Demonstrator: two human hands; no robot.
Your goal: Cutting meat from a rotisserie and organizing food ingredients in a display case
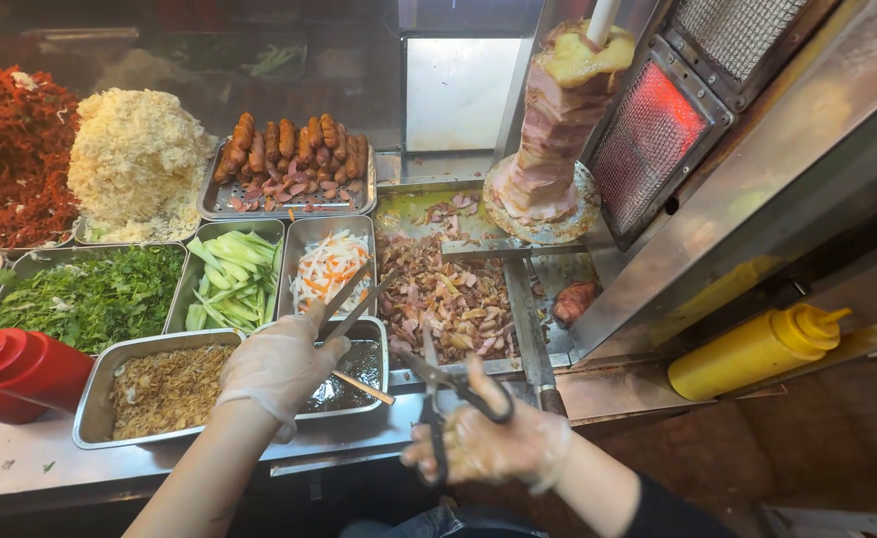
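Tongs (354,299): gripped shut in my gloved left hand (279,364), tips at 1 o'clock over the carrot tray (304,231). Scissors (448,394): my right hand (488,443) fingers through the loops, blades nearly closed. Chopped meat (448,299) at 12; sauce tray (379,334) between; yellow bottle (757,349) at 3.

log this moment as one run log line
left hand: holds tongs over pickled carrot tray | right hand: holds scissors | chopped meat ahead | meat spit beyond
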